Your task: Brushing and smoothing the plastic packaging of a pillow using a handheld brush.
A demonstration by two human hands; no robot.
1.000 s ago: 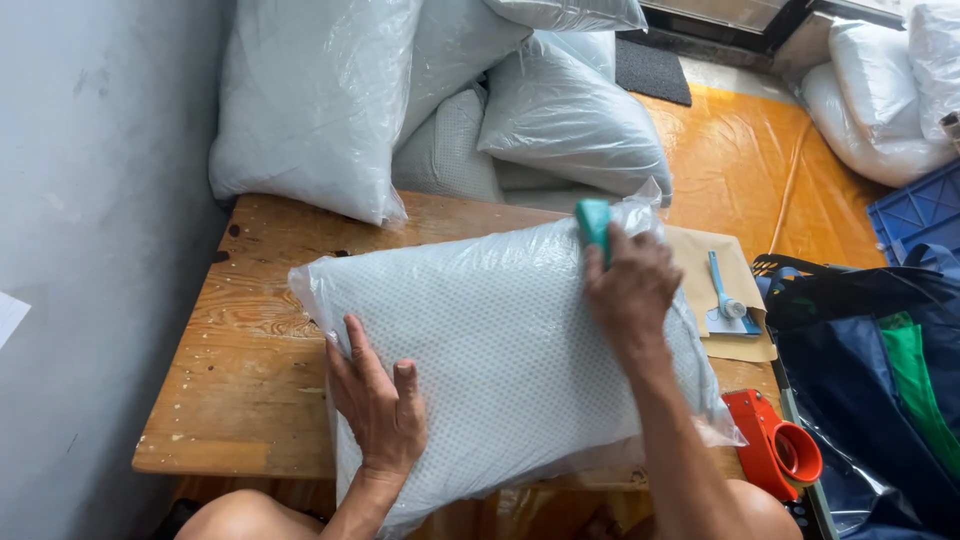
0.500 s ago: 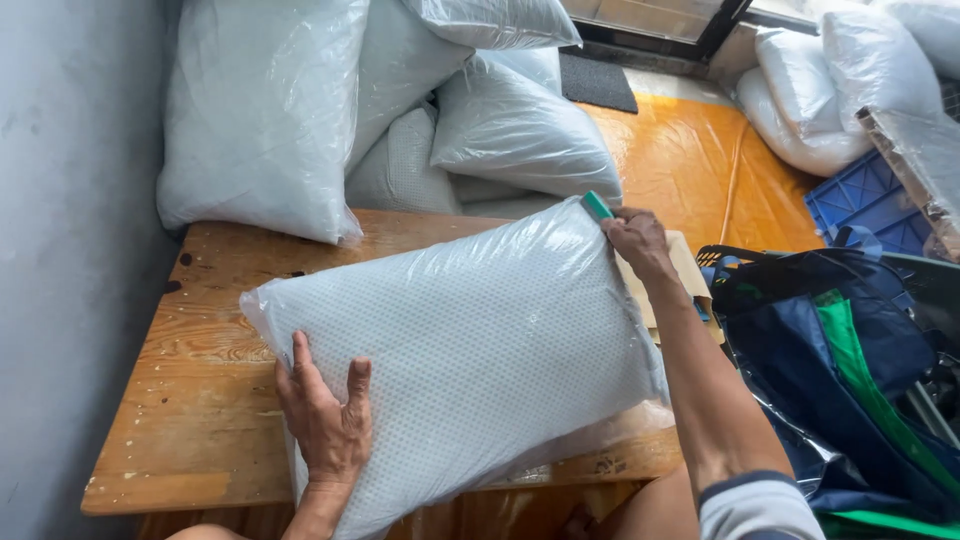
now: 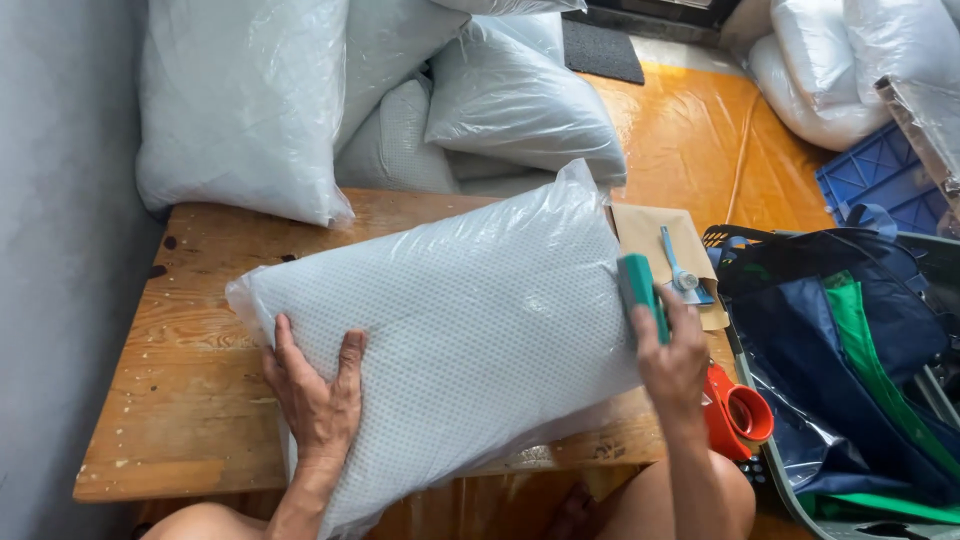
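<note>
A white quilted pillow in a clear plastic bag (image 3: pixel 470 330) is laid across a worn, paint-flecked wooden table (image 3: pixel 180 400) set against a grey wall (image 3: pixel 60 250). It is pressed flat by the left hand (image 3: pixel 315 400), fingers spread. A teal handheld tool (image 3: pixel 640 290) is gripped by the right hand (image 3: pixel 675 360) at the pillow's right end. More bagged white pillows (image 3: pixel 250 100) are heaped behind, above an orange glossy floor (image 3: pixel 700 130).

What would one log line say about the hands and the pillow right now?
left hand: flat on bagged pillow | right hand: holds green tool at pillow's end | pillow: lying on wooden table
</note>
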